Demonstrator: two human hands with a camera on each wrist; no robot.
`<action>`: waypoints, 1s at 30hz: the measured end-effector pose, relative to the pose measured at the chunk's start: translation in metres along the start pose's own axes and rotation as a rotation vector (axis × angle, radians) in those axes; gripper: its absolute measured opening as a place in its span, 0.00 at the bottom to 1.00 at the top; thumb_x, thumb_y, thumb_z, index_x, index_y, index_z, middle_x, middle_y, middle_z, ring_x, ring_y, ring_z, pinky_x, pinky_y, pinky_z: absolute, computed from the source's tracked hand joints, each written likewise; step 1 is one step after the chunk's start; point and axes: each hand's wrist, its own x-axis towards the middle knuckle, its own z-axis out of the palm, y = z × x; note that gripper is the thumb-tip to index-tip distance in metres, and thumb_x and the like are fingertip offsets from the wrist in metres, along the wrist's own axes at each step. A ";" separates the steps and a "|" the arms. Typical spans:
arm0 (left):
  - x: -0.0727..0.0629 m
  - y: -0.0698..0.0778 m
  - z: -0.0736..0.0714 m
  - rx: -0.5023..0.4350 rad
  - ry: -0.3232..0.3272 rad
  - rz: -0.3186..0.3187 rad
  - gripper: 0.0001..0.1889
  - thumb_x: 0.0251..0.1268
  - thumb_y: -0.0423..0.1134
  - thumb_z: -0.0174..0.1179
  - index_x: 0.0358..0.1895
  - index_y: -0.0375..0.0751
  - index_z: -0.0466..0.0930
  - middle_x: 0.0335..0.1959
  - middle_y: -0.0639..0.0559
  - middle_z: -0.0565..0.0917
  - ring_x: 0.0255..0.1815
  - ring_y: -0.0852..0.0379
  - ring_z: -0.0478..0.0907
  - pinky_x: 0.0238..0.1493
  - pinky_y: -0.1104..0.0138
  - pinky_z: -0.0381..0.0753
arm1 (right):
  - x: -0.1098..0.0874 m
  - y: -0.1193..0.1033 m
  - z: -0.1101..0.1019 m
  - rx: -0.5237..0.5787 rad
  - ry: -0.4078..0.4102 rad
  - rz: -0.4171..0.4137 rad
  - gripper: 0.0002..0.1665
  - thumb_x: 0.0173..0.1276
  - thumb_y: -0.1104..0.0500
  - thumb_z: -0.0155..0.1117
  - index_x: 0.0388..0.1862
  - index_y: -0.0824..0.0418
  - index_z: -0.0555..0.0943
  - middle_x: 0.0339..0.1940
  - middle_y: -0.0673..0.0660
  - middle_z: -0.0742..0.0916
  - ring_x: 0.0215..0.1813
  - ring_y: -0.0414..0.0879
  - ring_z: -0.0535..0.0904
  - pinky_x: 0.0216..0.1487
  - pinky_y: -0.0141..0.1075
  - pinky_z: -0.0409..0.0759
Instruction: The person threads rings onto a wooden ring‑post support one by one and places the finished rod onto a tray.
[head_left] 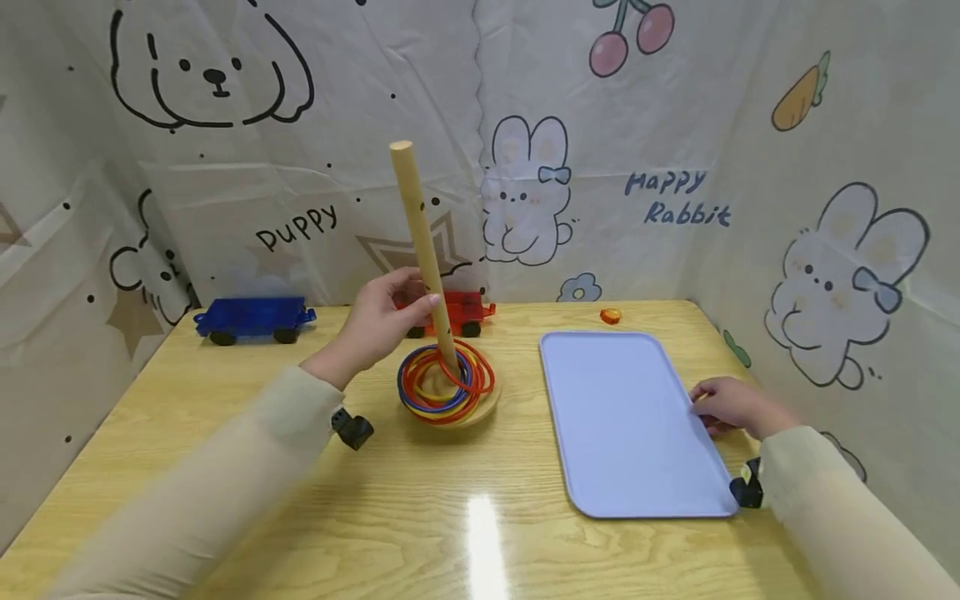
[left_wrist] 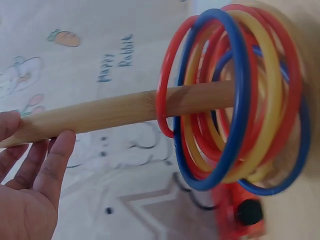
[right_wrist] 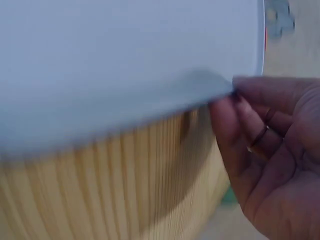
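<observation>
My left hand (head_left: 375,321) grips a wooden pole (head_left: 417,212) between thumb and fingers. The pole rises, leaning a little left, from a round wooden base (head_left: 491,408). Red, blue and yellow rings (left_wrist: 242,100) lie stacked loosely around its foot, and one red ring leans against the shaft in the left wrist view. On the right, my right hand (head_left: 731,404) pinches the right long edge of a pale blue tray (head_left: 622,417). The right wrist view shows the thumb on top of the tray's rim (right_wrist: 222,92) and fingers below it. Nothing lies on the tray.
A blue toy wagon (head_left: 251,318) stands at the back left. Behind the pole is a red toy wagon (head_left: 467,310), partly hidden by the left hand. A small orange-red object (head_left: 611,316) lies behind the tray. Printed cloth (head_left: 420,100) encloses the wooden table's back and sides.
</observation>
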 end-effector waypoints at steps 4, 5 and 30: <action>0.002 0.019 -0.009 -0.003 0.021 -0.012 0.16 0.76 0.32 0.61 0.62 0.28 0.77 0.50 0.36 0.83 0.48 0.44 0.83 0.46 0.61 0.88 | 0.000 -0.037 0.034 0.094 -0.026 -0.043 0.18 0.74 0.66 0.61 0.58 0.75 0.74 0.32 0.58 0.79 0.29 0.45 0.79 0.32 0.36 0.84; 0.002 0.022 -0.009 0.007 0.025 -0.016 0.16 0.76 0.32 0.61 0.62 0.29 0.77 0.50 0.36 0.83 0.48 0.44 0.82 0.47 0.59 0.88 | 0.000 -0.048 0.043 0.103 -0.032 -0.054 0.19 0.74 0.66 0.61 0.59 0.75 0.74 0.33 0.59 0.79 0.29 0.46 0.79 0.32 0.36 0.85; -0.024 0.002 0.030 0.159 -0.067 -0.048 0.12 0.73 0.37 0.66 0.54 0.37 0.82 0.45 0.45 0.87 0.52 0.44 0.83 0.53 0.49 0.84 | -0.002 -0.158 0.159 0.200 0.001 -0.174 0.10 0.70 0.71 0.59 0.49 0.71 0.77 0.29 0.60 0.82 0.24 0.44 0.80 0.28 0.36 0.86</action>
